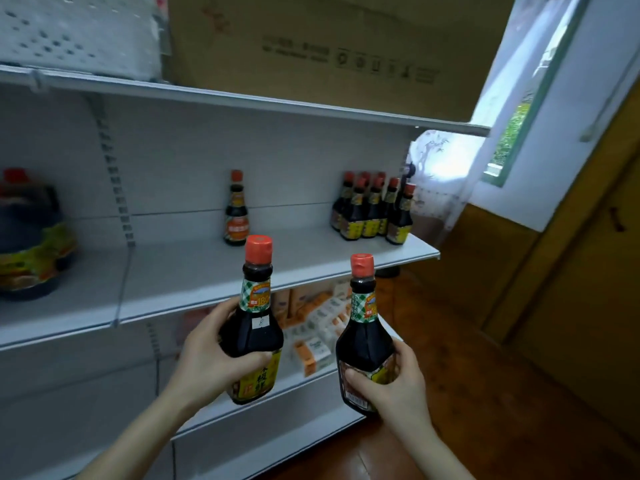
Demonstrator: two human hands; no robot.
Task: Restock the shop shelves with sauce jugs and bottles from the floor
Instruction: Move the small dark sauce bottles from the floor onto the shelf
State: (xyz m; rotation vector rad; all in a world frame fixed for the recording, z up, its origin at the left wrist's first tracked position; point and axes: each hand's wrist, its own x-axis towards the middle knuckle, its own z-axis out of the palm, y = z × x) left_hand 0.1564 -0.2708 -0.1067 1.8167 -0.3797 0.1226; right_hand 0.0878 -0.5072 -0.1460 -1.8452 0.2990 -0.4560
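Observation:
My left hand grips a dark sauce bottle with an orange-red cap and a yellow label, held upright in front of the middle shelf. My right hand grips a second, matching bottle, upright and a little lower, to the right. On the shelf stand a single bottle at the back centre, a cluster of several bottles at the right end, and a large dark sauce jug at the far left.
The top shelf carries a big cardboard box and a white perforated basket. Small orange and white cartons lie on the lower shelf. A wooden floor, wood panelling and a window are on the right.

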